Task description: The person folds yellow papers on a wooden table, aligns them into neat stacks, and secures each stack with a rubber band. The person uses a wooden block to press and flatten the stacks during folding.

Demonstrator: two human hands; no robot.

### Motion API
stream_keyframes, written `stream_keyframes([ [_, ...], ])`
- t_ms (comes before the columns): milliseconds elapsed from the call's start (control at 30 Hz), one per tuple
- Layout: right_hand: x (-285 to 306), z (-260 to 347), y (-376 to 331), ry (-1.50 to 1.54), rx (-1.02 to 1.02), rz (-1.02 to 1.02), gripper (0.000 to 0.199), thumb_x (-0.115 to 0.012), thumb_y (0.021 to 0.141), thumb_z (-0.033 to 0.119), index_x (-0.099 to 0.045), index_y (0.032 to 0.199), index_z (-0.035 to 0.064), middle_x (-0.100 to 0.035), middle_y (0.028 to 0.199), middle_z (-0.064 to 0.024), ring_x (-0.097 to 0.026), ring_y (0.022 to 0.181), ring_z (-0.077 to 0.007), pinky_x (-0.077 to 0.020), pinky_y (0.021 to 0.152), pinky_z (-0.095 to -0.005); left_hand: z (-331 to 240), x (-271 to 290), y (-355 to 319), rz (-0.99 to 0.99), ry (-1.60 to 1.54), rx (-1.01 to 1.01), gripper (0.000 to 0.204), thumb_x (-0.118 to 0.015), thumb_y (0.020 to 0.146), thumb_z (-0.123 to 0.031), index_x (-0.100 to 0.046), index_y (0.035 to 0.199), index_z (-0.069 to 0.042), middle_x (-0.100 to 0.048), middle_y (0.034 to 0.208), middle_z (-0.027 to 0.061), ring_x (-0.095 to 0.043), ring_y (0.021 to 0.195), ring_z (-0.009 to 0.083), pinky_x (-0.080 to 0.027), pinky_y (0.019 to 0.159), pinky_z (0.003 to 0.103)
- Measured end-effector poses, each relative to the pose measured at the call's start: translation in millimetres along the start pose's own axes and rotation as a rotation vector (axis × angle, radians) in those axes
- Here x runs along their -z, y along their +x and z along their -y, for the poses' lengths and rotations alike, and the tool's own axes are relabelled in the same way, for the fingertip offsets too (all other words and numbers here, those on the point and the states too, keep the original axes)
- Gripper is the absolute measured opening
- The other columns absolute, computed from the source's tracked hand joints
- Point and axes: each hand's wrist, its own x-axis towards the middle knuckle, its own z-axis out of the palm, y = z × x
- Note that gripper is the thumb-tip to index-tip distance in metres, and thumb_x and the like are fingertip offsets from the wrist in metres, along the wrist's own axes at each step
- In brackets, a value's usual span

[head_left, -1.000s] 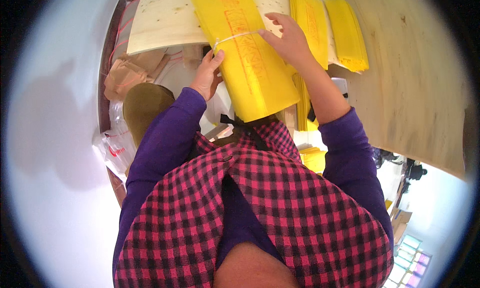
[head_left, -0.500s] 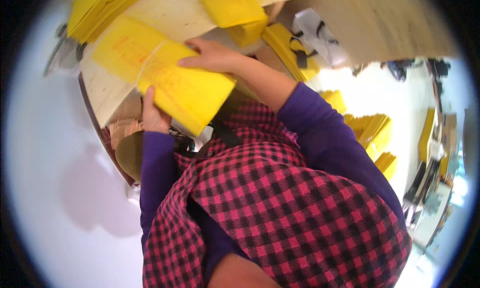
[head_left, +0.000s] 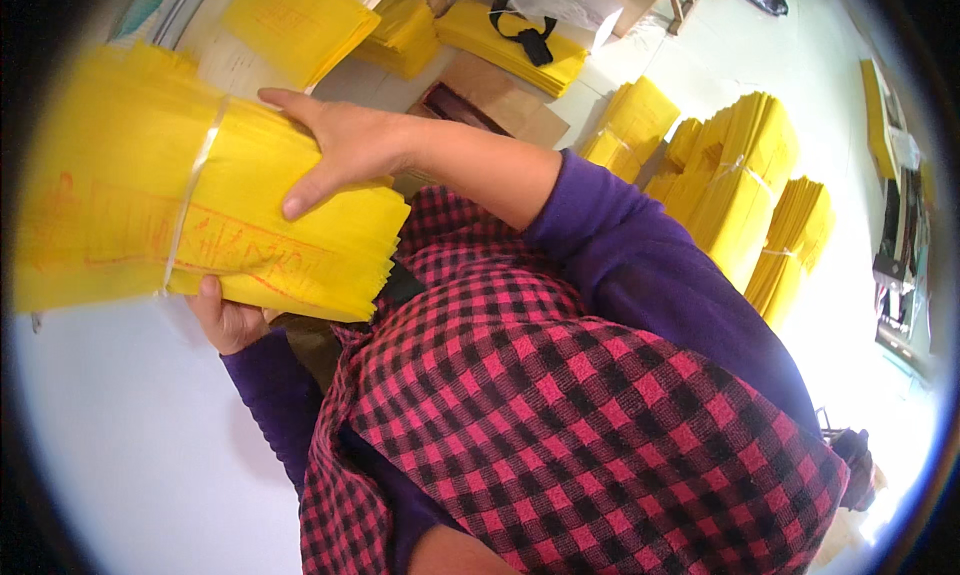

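Note:
A thick bundle of folded yellow sheets (head_left: 130, 190), bound across by a white strap and marked with red print, is held up at the left. My left hand (head_left: 232, 320) grips its lower edge, thumb on the upper face and the other fingers mostly hidden beneath. On the far edge, my right hand (head_left: 350, 145) holds the bundle with its thumb pressed on top and its index finger stretched along the edge. The sheets fan slightly at the end nearest my body. What the bundle's left part covers is hidden.
More yellow stacks (head_left: 300, 20) lie on the table beyond. Strapped yellow bundles (head_left: 735, 180) stand on the floor at the right. An open cardboard box (head_left: 490, 100) sits below the table, near a yellow stack (head_left: 515, 50) with a black strap (head_left: 535, 45) on it.
The bundle has moved left and appears larger, with both hands still on it. The view has shifted, showing more of the floor bundles at the right.

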Motion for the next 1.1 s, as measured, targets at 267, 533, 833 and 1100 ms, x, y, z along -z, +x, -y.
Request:
stream_keyframes([
  [267,51.7,-8.5,-77.4,0.092,0.117,-0.29,0.099,-0.082,0.055,0.041,-0.035,0.129,-0.0062,-0.05,0.122,-0.0202,-0.048,0.115,-0.0291,-0.0371,0.099,-0.0348,-0.7,-104.5,35.9,0.305,0.21,0.115,0.072,-0.07,0.071,-0.01,-0.034,0.133,-0.002,-0.047,0.127,0.0125,-0.048,0.115,0.0257,-0.04,0.097,0.038],
  [533,82.3,-24.9,-176.9,0.502,0.128,-0.553,0.083,-0.077,0.064,0.021,-0.034,0.131,-0.0017,-0.049,0.124,-0.0128,-0.049,0.115,-0.0228,-0.0401,0.098,-0.0357,28.6,-230.2,52.4,0.817,0.349,0.168,0.087,-0.075,0.068,-0.013,-0.025,0.138,-0.002,-0.045,0.128,0.0121,-0.045,0.119,0.0237,-0.036,0.1,0.035],
  [833,121.2,-55.7,-265.3,0.715,0.074,-1.04,0.064,-0.069,0.071,0.021,-0.042,0.124,-0.0023,-0.057,0.113,-0.0111,-0.059,0.1,-0.0229,-0.05,0.087,-0.0351,71.2,-255.4,63.1,1.038,0.51,0.159,0.117,-0.074,0.063,-0.058,-0.005,0.146,-0.013,-0.022,0.146,0.0172,-0.025,0.134,0.0331,-0.024,0.105,0.051],
  [1100,141.4,-129.2,-306.5,0.756,0.053,-1.202,0.061,-0.066,0.078,0.023,-0.038,0.128,0.0014,-0.054,0.117,-0.0109,-0.056,0.105,-0.0234,-0.0485,0.089,-0.0364,83.8,-155.1,58.8,0.78,0.5,0.478,0.106,-0.075,0.071,-0.045,-0.007,0.146,-0.014,-0.025,0.145,0.0181,-0.035,0.128,0.0299,-0.034,0.1,0.042],
])
